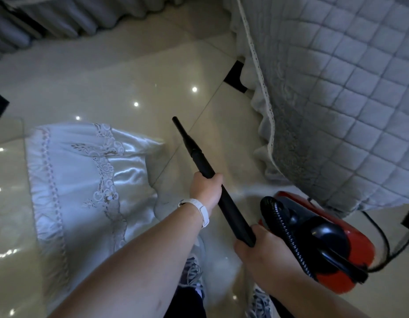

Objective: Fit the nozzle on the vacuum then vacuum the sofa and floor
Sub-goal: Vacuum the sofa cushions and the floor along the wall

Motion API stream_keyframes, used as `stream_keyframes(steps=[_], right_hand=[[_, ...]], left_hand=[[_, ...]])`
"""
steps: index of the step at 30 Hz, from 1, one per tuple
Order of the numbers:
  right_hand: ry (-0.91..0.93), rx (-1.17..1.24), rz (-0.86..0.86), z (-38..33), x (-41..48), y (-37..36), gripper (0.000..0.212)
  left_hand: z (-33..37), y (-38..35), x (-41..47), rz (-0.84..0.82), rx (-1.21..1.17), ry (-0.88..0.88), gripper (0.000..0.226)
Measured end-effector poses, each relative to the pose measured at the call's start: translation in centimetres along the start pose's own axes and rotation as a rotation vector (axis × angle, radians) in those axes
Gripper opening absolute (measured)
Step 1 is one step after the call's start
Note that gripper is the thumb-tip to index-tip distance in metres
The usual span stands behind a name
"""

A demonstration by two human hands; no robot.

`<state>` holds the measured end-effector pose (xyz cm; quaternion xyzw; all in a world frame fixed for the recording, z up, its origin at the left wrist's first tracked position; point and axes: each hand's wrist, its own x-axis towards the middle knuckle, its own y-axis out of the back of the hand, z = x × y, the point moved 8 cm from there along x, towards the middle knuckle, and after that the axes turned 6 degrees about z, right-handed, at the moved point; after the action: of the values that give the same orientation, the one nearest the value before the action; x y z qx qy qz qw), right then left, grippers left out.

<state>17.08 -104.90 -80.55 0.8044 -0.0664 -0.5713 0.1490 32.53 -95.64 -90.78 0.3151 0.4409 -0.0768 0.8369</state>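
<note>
A long black vacuum tube (231,210) runs from lower right up to a narrow black nozzle (185,136) whose tip points at the glossy tiled floor (121,83). My left hand (207,191), with a white wristband, grips the tube at its middle. My right hand (260,251) holds the tube's lower end. The red and black vacuum body (332,246) sits on the floor to the right, its ribbed black hose (288,228) curving up from it. The sofa (341,88), under a grey quilted cover, fills the right side.
A white lace-trimmed satin cloth (84,175) lies on the floor at left. Grey curtains (50,17) hang at the top left. The vacuum's black cable (382,239) trails right of the body. My patterned shoes (192,274) stand below the tube.
</note>
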Motion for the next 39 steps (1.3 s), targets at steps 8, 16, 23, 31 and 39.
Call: stream_keyframes(steps=[8,16,23,31,39], right_hand=[[0.024,-0.077,0.029,-5.1,0.0,5.0,0.017],[-0.047,-0.072,0.039,-8.5,5.1,4.7,0.018],[-0.043,-0.107,0.044,-11.4,7.5,3.7,0.022],[-0.092,-0.102,0.03,-11.4,7.9,3.1,0.023],[-0.092,-0.098,0.077,-11.9,8.6,3.0,0.022]], left_hand=[[6.9,0.4,-0.1,0.01,-0.059,-0.02,0.028],[9.0,0.1,5.7,-0.049,-0.025,0.018,0.029],[9.8,1.0,9.6,-0.072,0.01,0.033,0.032],[9.1,0.1,10.8,-0.136,0.038,0.057,0.036],[9.9,-0.1,11.7,-0.15,0.026,0.037,0.03]])
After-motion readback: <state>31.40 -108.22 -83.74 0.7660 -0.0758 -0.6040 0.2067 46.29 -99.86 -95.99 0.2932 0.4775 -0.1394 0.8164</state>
